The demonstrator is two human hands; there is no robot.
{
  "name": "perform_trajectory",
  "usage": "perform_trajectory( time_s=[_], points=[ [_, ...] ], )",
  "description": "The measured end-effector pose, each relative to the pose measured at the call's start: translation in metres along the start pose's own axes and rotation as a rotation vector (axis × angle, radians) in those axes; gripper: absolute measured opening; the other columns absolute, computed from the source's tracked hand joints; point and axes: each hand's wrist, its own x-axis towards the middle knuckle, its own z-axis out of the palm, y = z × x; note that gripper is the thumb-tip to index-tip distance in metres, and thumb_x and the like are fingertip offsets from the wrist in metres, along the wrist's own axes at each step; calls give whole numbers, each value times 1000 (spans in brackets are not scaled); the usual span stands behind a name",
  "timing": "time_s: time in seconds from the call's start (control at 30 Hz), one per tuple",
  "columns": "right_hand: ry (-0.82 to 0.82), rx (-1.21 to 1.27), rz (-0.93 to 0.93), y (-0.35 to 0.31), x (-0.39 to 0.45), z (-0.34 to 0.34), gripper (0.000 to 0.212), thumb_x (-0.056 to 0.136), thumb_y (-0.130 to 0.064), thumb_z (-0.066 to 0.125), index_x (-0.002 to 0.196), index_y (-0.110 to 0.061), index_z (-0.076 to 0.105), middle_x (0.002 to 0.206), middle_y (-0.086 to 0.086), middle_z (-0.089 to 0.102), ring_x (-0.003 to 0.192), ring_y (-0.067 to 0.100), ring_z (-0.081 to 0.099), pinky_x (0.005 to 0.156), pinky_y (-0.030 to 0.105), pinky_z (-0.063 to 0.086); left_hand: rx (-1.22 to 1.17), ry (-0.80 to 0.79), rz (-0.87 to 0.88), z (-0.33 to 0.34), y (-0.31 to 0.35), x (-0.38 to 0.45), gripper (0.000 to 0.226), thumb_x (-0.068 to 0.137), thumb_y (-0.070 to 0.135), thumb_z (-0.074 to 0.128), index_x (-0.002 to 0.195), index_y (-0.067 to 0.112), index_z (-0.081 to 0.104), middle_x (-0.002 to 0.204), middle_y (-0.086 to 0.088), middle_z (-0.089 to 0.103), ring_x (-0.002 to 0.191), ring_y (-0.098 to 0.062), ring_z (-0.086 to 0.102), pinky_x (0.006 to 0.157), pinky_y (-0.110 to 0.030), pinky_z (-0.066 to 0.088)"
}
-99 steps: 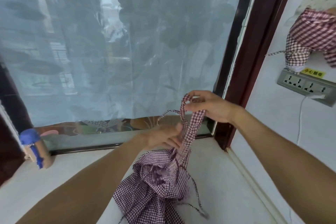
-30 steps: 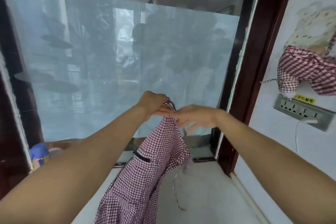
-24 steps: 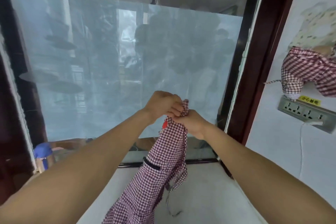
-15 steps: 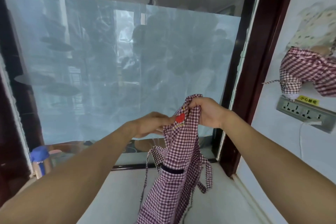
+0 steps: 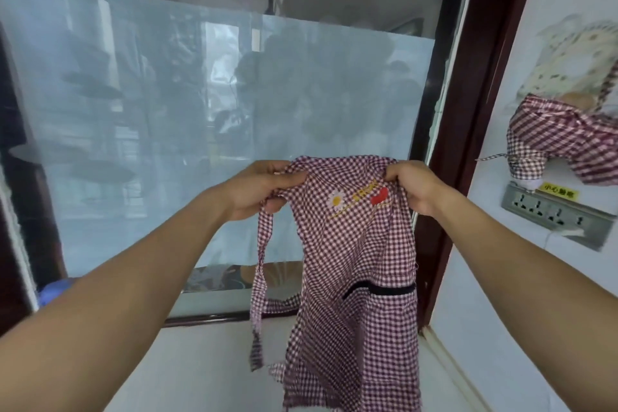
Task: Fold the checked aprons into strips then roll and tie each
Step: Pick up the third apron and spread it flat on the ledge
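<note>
Apron [image 5: 354,244]: thin, limp checked cloth, light; best held at top corners.
Hands: left hand [image 5: 264,187] and right hand [image 5: 411,186] each pinch a top corner.

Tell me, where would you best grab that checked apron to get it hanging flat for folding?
Probably by the two top corners of the bib, one from each side, as now: the left hand and right hand pinch the top edge of the checked apron. That stretches the bib with its daisy flat, and the rest hangs straight down. The loose strap dangles clear on the left.
</note>
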Motion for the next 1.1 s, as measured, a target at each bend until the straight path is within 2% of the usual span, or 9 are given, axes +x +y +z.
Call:
perform_trajectory(
  time_s=[0.13,0.27,0.4,0.5,0.6,0.7,0.9,0.97,1.1],
  points=[
    [-74,-355,-96,4,-3,13,14,81,-3,66,93,0,73,87,8,75,85,23,72,80,31,57,-62,31,44,12,9,8,18,88,18,63,98,5,70,93,-8,67,81,-19,60,75,-27,48],
    [-230,-176,-19,3,-9,37,11,87,3,53,87,-1,63,78,9,58,71,17,54,66,26,49,-55,-26,-99,27,15,9,19,93,15,52,95,4,68,100,-9,71,92,-23,65,92,-35,47],
    [-330,160,80,-3,-4,45,24,96,-5,37,77,-9,52,78,8,49,69,17,48,68,29,43,-76,-79,-167,31,17,1,32,80,22,67,107,5,67,104,-9,74,92,-22,70,87,-36,51],
    [-410,18,55,-5,-5,55,28,97,-15,49,107,6,64,100,16,61,89,26,55,88,35,49,-128,-114,-120,33,22,3,31,76,23,65,101,5,70,104,-12,73,92,-25,70,86,-38,51],
    [-323,-169,63,-7,-8,61,24,92,-19,67,113,-6,69,116,8,71,103,19,64,99,41,52,99,-47,-20,40,25,12,15,86,14,65,91,3,74,99,-13,73,91,-23,70,85,-37,52],
    [-205,-46,12,-8,-3,52,29,90,-21,71,117,-12,65,121,6,68,105,18,66,99,40,52,374,82,100,37,21,18,19,87,12,67,94,-3,74,113,-13,69,102,-22,66,96,-35,51],
    [-692,6,-39,-5,-16,49,65,78,-8,75,137,-20,49,128,13,66,121,27,62,99,45,52,547,48,185,26,14,25,28,80,41,74,99,22,79,144,8,50,126,-7,50,104,-28,40],
    [-681,-42,-64,-3,-18,54,66,77,-2,77,135,-17,51,122,14,68,117,26,64,100,44,51,595,135,253,28,11,27,26,85,35,73,99,15,79,140,9,53,120,0,51,101,-21,40],
    [-583,-32,-148,1,-20,59,45,85,6,68,127,-8,61,113,16,70,106,25,66,99,38,51,557,259,339,30,6,30,28,88,32,69,98,7,77,118,3,68,105,-4,65,97,-29,51]
  ],
)
